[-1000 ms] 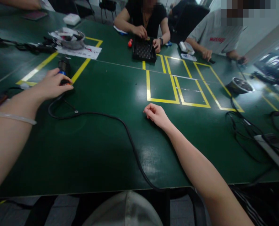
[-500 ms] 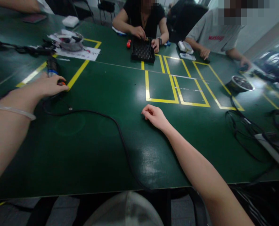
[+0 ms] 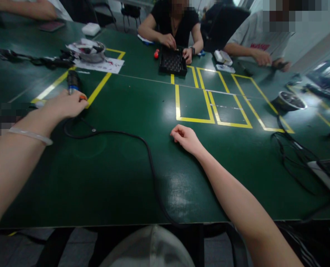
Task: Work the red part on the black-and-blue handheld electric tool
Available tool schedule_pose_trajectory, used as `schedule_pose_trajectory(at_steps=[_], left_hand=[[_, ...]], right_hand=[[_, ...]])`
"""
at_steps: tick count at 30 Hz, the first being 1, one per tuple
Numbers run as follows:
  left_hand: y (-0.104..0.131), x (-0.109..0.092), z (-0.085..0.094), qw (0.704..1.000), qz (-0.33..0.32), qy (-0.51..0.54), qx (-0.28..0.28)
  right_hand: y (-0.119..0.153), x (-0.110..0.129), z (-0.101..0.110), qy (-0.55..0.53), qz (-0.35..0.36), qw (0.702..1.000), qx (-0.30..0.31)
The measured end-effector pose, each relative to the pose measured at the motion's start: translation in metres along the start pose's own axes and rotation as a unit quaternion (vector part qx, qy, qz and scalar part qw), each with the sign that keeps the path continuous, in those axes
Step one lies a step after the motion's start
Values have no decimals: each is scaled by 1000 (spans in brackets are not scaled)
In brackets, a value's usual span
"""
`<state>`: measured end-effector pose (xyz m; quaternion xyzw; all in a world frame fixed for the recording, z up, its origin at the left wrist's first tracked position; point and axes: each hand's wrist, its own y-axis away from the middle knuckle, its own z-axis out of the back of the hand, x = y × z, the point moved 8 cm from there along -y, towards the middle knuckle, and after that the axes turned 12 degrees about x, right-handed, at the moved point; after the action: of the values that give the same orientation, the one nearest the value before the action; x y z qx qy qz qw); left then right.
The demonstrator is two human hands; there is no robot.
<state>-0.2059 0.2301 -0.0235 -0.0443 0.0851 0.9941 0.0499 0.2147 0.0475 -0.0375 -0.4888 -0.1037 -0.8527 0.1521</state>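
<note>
My left hand (image 3: 71, 104) is at the left of the green table, its fingers curled round a black power tool (image 3: 72, 79) with a blue band. A bit of orange on the tool shows by my fingertips, while the palm hides most of its body. Near that hand a black cable (image 3: 117, 132) starts, loops across the table and drops over the front edge. My right hand (image 3: 185, 138) rests on the table near the middle with its fingers curled in. Nothing shows in it.
Yellow tape rectangles (image 3: 195, 119) mark the green table (image 3: 120, 193). Across from me a person handles a black tray (image 3: 172, 65). Another person at the right holds a dark item. A metal bowl (image 3: 293, 101) and tangled cables (image 3: 290, 148) lie right; a cluttered bowl (image 3: 94, 55) stands left.
My left hand's fingers have closed further round the tool. The whole view has shifted a little. My right hand stays curled on the table. The person at the right has brought both hands closer together.
</note>
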Motion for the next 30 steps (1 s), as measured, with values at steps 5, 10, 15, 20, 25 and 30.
schedule_pose_trajectory(at_steps=[5,10,15,20,25,30], left_hand=[[40,-44,-9,997,51,-9,57],[82,-109,-18,999,-9,1,36],[128,-178,-30,995,-81,54,-5],[165,-237,-41,975,-191,109,-27],[181,-271,-48,956,-254,148,-11],[182,-278,-49,947,-275,167,6]], right_hand=[[-2,-4,1,-13,-8,999,-28],[9,25,5,24,57,991,-116],[17,57,-20,70,94,991,-66],[16,59,-40,58,83,995,-7],[14,47,-39,-37,53,998,-8],[10,39,-40,-64,37,997,3]])
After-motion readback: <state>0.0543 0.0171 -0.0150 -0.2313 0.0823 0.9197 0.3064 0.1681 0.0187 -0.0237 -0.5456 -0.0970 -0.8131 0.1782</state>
